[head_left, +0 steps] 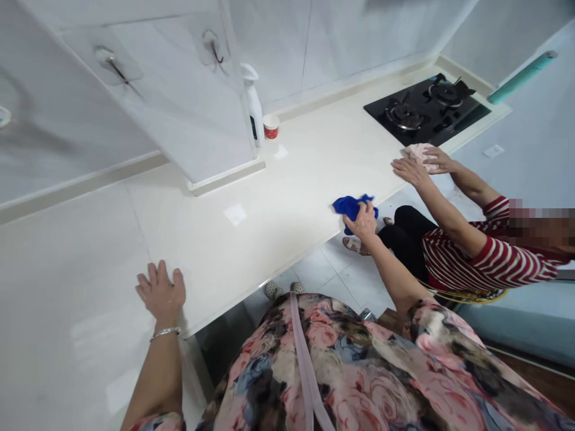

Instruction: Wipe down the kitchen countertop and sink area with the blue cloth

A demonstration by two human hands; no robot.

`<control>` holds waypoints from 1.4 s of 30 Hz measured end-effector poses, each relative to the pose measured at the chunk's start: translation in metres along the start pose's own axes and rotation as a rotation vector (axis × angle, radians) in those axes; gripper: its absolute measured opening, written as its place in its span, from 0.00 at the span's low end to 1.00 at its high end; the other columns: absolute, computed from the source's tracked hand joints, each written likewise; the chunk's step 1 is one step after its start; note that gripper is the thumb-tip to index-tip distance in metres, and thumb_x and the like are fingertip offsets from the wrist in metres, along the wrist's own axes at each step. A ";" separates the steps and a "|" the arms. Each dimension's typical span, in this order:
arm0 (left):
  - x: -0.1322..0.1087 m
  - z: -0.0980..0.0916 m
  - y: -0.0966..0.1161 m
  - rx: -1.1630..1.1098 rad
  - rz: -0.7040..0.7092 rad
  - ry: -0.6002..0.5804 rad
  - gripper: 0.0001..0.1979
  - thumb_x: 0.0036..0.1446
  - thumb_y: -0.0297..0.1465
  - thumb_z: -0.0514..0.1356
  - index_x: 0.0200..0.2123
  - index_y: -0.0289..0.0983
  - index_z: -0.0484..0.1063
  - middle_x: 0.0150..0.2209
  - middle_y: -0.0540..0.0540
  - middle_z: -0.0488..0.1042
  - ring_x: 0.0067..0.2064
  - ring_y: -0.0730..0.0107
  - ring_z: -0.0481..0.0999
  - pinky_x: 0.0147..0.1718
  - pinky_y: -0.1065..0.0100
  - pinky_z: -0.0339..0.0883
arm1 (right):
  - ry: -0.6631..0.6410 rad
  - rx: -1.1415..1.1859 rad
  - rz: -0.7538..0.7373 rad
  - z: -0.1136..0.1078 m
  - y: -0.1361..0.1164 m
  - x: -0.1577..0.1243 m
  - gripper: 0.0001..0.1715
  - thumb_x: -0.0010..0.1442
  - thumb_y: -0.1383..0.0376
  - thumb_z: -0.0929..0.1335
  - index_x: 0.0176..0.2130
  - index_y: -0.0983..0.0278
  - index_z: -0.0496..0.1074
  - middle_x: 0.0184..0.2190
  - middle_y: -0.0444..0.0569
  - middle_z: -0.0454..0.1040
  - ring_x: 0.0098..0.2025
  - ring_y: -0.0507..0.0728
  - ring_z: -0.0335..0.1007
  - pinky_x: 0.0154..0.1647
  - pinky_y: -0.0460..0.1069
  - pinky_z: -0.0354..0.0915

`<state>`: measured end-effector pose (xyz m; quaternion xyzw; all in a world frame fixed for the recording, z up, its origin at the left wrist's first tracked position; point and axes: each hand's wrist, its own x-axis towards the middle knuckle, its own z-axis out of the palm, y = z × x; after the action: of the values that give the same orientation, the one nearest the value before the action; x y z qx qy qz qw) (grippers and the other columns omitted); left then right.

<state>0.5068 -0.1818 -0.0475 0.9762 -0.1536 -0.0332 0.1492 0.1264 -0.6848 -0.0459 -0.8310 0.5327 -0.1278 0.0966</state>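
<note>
Blue cloth (349, 206) sat bunched at the bench's (269, 197) front edge, just ahead of my right hand (363, 222), whose fingers were curled closed on it. My left hand (160, 292) lay flat and spread on the bench, well apart to the left, holding nothing. Beyond the cloth, a co-worker's hands (415, 167) pressed a pale rag (415, 151) beside the hob (426, 111).

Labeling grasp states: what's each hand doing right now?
Left hand: open, flat on the countertop.
Right hand: closed on the blue cloth.
</note>
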 end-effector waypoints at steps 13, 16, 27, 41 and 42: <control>0.008 0.013 -0.005 0.090 -0.029 0.014 0.38 0.71 0.50 0.42 0.75 0.35 0.57 0.78 0.39 0.52 0.79 0.39 0.44 0.75 0.38 0.41 | -0.299 -0.012 -0.466 0.047 -0.149 -0.140 0.25 0.69 0.43 0.65 0.49 0.60 0.72 0.50 0.61 0.77 0.45 0.65 0.73 0.39 0.55 0.72; 0.007 0.013 -0.003 0.109 -0.044 0.006 0.37 0.71 0.50 0.42 0.75 0.36 0.57 0.78 0.41 0.51 0.79 0.42 0.44 0.75 0.38 0.41 | -0.422 0.026 -0.687 0.053 -0.189 -0.161 0.25 0.70 0.44 0.65 0.53 0.59 0.72 0.52 0.60 0.77 0.46 0.65 0.73 0.39 0.55 0.72; -0.003 0.009 0.001 0.002 -0.015 0.035 0.38 0.71 0.49 0.45 0.75 0.33 0.58 0.78 0.35 0.52 0.79 0.39 0.42 0.76 0.40 0.36 | -0.207 0.425 -0.400 -0.002 -0.135 -0.025 0.31 0.68 0.55 0.63 0.66 0.62 0.66 0.55 0.56 0.78 0.51 0.64 0.77 0.56 0.59 0.73; -0.009 0.018 -0.005 -0.052 -0.012 0.077 0.37 0.71 0.48 0.45 0.74 0.33 0.59 0.78 0.37 0.52 0.80 0.40 0.38 0.76 0.38 0.34 | -0.087 0.027 -0.348 0.051 -0.106 -0.005 0.37 0.72 0.53 0.55 0.66 0.72 0.67 0.65 0.72 0.69 0.60 0.73 0.69 0.58 0.69 0.68; -0.009 0.018 -0.005 -0.057 -0.009 0.080 0.37 0.71 0.48 0.46 0.74 0.33 0.59 0.78 0.36 0.52 0.80 0.40 0.38 0.76 0.38 0.34 | -0.064 -0.003 -0.362 0.058 -0.114 -0.008 0.38 0.71 0.53 0.56 0.68 0.73 0.66 0.68 0.73 0.65 0.60 0.75 0.68 0.57 0.71 0.68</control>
<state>0.4977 -0.1795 -0.0658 0.9728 -0.1421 0.0010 0.1828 0.2399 -0.6289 -0.0678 -0.9171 0.3712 -0.1158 0.0876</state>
